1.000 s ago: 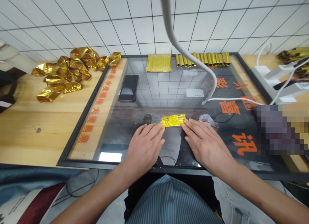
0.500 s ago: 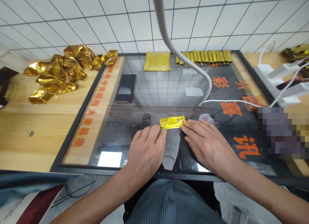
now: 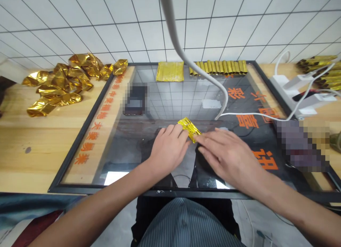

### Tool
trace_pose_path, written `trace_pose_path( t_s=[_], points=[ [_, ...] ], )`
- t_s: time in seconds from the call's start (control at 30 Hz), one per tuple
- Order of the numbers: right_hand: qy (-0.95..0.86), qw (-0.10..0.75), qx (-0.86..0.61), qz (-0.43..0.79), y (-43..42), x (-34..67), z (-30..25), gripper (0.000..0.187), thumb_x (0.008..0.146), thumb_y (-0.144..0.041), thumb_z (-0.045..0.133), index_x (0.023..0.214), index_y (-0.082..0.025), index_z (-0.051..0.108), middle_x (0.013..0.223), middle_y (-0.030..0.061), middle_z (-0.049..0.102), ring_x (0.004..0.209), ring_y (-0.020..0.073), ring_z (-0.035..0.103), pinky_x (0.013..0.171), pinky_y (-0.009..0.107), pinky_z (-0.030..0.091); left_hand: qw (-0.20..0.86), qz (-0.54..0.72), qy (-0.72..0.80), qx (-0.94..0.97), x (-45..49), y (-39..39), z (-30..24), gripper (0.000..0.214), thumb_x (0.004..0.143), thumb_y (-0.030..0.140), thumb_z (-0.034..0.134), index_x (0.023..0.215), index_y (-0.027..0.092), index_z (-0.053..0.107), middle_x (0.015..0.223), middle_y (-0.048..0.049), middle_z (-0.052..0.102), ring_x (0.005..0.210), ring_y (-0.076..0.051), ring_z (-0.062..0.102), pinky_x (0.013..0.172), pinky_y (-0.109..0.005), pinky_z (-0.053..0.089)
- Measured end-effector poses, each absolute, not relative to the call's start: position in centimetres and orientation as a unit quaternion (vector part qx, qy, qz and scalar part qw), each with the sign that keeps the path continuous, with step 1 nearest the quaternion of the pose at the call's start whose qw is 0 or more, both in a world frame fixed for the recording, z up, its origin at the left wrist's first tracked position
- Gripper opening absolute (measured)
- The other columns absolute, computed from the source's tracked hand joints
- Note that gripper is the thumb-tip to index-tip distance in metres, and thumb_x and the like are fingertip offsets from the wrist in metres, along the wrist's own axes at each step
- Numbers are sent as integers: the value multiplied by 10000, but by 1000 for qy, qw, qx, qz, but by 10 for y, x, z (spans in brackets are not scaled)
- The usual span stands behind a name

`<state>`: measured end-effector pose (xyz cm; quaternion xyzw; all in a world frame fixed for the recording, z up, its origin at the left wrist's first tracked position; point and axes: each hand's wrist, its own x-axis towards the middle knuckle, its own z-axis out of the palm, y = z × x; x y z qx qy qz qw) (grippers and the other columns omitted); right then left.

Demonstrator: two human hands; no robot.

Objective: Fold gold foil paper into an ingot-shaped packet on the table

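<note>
A small folded piece of gold foil paper (image 3: pixel 188 128) lies slanted between my hands, low over the glass panel (image 3: pixel 170 105). My left hand (image 3: pixel 169 146) is at its left edge, fingers curled together, thumb near the lower side. On the right, my right hand (image 3: pixel 229 151) has its fingertips pinched at the lower right end of the foil. Farther back on the glass lie a flat gold foil sheet (image 3: pixel 169 72) and a row of rolled gold foil tubes (image 3: pixel 221 67).
Crumpled gold foil (image 3: pixel 61 78) is heaped at the left. A blurred dark phone (image 3: pixel 135 99) lies on the glass. One thick white cable (image 3: pixel 197 67) hangs across the middle. At right are a white power strip (image 3: pixel 282 91), a pixelated item (image 3: pixel 302 144) and more foil rolls (image 3: pixel 314 64).
The foil piece has turned from nearly level to a steep slant, its left end up. My left hand has shifted up and right; the right hand now covers its lower end.
</note>
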<state>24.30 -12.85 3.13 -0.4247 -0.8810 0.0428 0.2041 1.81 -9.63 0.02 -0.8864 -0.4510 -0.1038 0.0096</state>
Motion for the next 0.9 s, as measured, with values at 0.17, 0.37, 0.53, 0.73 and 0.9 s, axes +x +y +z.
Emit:
trace_pose_path(
  t_s=[0.17, 0.37, 0.53, 0.73, 0.9],
  points=[
    [-840, 188, -505, 66, -77, 262, 27, 334, 1074, -236, 560, 1341, -207, 757, 1150, 117, 815, 984, 289, 777, 867, 460, 620, 30, -104, -405, -908, 21, -66, -3, 189, 1098, 207, 520, 1076, 187, 707, 1096, -71, 703, 1046, -272, 631, 849, -426, 468],
    [-840, 202, -479, 158, -19, 267, 8, 444, 1026, -173, 545, 1434, -217, 714, 1403, 122, 744, 1206, 306, 734, 1022, 466, 585, 9, -110, -400, -910, 24, -45, -3, 261, 1115, 223, 458, 1123, 184, 716, 1163, -74, 710, 1083, -275, 640, 904, -445, 469],
    [-808, 235, -496, 213, -8, 266, 2, 232, 1022, -239, 583, 1103, -218, 799, 1251, 97, 773, 984, 248, 744, 899, 402, 576, -20, -146, -412, -899, 27, -44, -6, 234, 1103, 330, 532, 1146, 195, 718, 1174, -74, 712, 1133, -286, 636, 948, -456, 482],
    [-800, 218, -508, 234, -17, 269, 8, 127, 994, -249, 639, 940, -206, 745, 967, 38, 752, 698, 157, 648, 681, 326, 485, -14, -157, -398, -904, 18, -37, -8, 275, 1096, 195, 486, 1154, 224, 753, 1252, -72, 719, 1151, -270, 639, 960, -448, 490],
    [-822, 195, -492, 208, -26, 268, 9, 113, 996, -251, 656, 932, -219, 744, 706, -23, 655, 637, 151, 583, 621, 312, 397, -65, -176, -403, -896, 11, -36, -7, 313, 1078, 168, 475, 1138, 243, 772, 1221, -63, 731, 1088, -249, 653, 905, -427, 487]
  ],
)
